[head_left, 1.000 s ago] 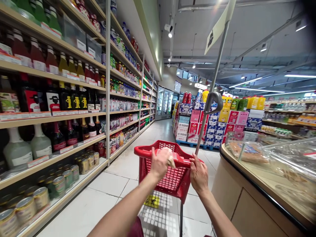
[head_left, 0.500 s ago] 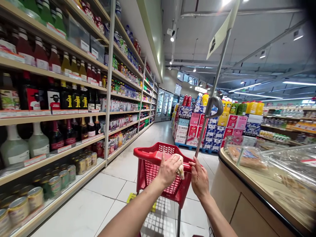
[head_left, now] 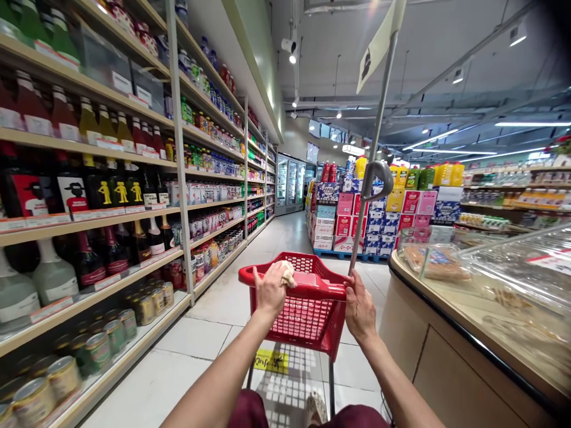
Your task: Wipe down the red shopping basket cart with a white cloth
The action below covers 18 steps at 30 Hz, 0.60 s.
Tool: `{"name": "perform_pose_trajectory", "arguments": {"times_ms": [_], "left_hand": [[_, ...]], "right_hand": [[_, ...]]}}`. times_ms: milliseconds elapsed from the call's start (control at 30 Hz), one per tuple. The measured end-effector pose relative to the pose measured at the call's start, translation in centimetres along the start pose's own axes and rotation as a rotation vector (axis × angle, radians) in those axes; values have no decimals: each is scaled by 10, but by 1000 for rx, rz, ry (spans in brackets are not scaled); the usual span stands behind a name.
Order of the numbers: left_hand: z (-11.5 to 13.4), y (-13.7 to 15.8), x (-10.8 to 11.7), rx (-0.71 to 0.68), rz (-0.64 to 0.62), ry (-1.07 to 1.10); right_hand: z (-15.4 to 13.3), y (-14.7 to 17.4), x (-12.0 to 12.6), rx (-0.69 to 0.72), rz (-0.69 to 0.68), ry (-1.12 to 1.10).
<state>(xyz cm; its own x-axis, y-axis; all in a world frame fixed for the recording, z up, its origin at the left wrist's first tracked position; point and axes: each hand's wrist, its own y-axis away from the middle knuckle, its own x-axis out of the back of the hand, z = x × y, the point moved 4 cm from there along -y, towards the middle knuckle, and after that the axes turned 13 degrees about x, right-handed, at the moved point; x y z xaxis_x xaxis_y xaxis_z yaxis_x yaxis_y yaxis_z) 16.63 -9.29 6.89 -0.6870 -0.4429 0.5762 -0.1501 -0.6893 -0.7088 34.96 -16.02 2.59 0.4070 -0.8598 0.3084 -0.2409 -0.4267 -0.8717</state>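
A red plastic shopping cart (head_left: 307, 318) stands right in front of me. My left hand (head_left: 270, 290) presses a crumpled whitish cloth (head_left: 288, 274) onto the left part of the cart's red handle (head_left: 321, 290). At the handle's right end, my right hand (head_left: 360, 306) grips the corner with its fingers, close to the foot of a grey metal pole (head_left: 378, 125). The pole carries a small flag (head_left: 375, 50) at its top and a grey loop partway up. What the right fingers wrap around is partly hidden.
Shelves of bottles and cans (head_left: 104, 220) line the left side. A counter with clear covers (head_left: 446, 333) curves along the right. Stacked drink cartons (head_left: 348, 220) stand ahead, with glass-door fridges (head_left: 288, 178) farther back. A yellow floor sign (head_left: 272, 361) lies beneath the cart.
My left hand has slid the cloth along the handle from its right part to its left part. My right hand stays at the right corner. My knees and a shoe have come into view.
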Motion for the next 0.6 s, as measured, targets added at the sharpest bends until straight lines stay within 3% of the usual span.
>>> {"name": "perform_pose_trajectory", "arguments": {"times_ms": [167, 233, 367, 433, 533, 600], "left_hand": [[26, 12, -14, -341, -84, -9], [17, 12, -10, -316, -63, -28], [-12, 2, 6, -48, 44, -56], [-4, 6, 1, -117, 29, -63], [18, 16, -14, -338, -40, -39], [12, 12, -14, -330, -55, -28]], "right_hand": [[-1, 8, 3, 85, 14, 73], [0, 10, 5, 100, 20, 86], [1, 9, 9, 102, 36, 93], [-1, 7, 9, 108, 22, 97], [-2, 5, 6, 117, -7, 106], [-2, 4, 5, 108, -6, 107]]}}
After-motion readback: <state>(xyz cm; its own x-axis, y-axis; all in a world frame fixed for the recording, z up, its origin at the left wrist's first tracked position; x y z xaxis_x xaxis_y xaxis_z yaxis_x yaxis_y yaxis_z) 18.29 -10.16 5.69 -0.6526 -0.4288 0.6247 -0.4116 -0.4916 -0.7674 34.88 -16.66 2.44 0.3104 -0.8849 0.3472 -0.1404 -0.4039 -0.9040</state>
